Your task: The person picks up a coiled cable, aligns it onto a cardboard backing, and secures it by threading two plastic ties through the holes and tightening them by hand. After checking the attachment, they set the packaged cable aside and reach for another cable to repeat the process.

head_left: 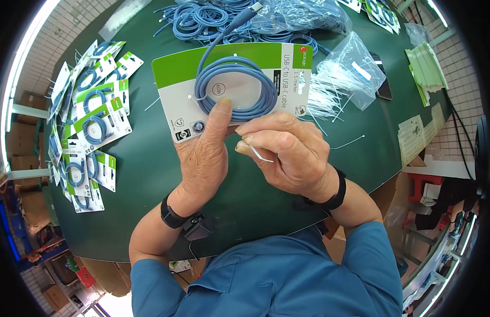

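My left hand (210, 145) grips a green and white packaging card (173, 103) by its lower edge, thumb in front on the coil. A coiled blue USB cable (263, 87) lies on the card's face, one plug sticking up past the top edge. A white tie loops around the coil's left side. My right hand (292, 150) is closed just below the card's lower edge, pinching a thin white cable tie (261, 154) between thumb and fingers. Where the rest of that tie runs is hidden behind the fingers and card.
Carded blue cables (94, 127) are piled on the table's left. Loose coiled cables (197, 21) and a clear bag (303, 16) of them lie at the back. White cable ties (327, 95) spread beside a plastic bag (356, 71) and a dark phone (384, 79). Green-edged cards (427, 66) lie far right.
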The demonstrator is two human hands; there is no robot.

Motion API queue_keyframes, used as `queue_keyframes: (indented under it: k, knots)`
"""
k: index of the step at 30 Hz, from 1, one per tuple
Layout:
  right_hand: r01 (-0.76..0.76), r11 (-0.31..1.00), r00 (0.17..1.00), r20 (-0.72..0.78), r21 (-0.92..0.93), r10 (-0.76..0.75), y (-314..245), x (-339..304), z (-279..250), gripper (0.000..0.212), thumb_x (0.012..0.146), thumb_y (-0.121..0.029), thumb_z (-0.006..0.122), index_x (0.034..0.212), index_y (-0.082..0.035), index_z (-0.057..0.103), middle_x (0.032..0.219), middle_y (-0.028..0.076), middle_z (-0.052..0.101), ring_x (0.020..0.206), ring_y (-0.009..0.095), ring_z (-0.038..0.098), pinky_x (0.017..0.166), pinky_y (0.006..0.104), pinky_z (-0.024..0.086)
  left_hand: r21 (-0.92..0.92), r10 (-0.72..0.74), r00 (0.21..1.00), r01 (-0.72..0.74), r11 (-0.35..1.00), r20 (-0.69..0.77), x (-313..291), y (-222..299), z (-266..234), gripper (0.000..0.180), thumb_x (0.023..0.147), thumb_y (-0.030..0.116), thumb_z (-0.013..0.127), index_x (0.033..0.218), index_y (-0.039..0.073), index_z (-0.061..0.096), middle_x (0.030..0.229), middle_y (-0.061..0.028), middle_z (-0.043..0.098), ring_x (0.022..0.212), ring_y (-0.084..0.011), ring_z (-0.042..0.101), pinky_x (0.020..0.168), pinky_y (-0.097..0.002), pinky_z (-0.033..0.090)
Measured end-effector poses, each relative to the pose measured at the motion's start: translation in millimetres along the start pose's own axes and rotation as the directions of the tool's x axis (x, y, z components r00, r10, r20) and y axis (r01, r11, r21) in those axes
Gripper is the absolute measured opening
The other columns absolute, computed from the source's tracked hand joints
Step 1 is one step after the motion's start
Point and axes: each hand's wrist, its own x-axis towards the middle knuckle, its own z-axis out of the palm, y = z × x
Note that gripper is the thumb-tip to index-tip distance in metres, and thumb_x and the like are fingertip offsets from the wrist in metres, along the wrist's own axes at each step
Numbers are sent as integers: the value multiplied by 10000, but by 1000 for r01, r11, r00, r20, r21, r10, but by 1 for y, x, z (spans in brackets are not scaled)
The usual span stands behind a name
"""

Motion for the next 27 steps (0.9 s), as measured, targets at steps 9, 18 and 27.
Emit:
queue_keyframes:
  k: [9,18,27]
  knots:
    - [46,996,999,9,73,-47,3,-3,5,293,799,1,877,1003,-48,673,991,141,759,738,230,749,586,310,586,-28,17,999,-16,999,45,1,-1,0,447,1045,139,673,1431,32,473,1282,-110,632,1083,-179,685,898,-331,594]
    - [40,995,999,20,86,-42,4,-2,4,294,789,14,877,992,-47,673,993,133,758,716,217,734,575,307,572,-35,-34,999,35,999,24,-1,1,1,444,1047,136,670,1429,31,470,1275,-117,636,1057,-184,698,881,-336,610]
    - [25,993,999,19,111,-27,5,-3,2,297,806,14,873,1003,-45,658,971,138,763,734,228,747,594,309,585,-18,-14,999,15,1000,35,-2,-1,3,447,1042,119,674,1434,42,471,1260,-109,637,1051,-180,697,883,-327,607]
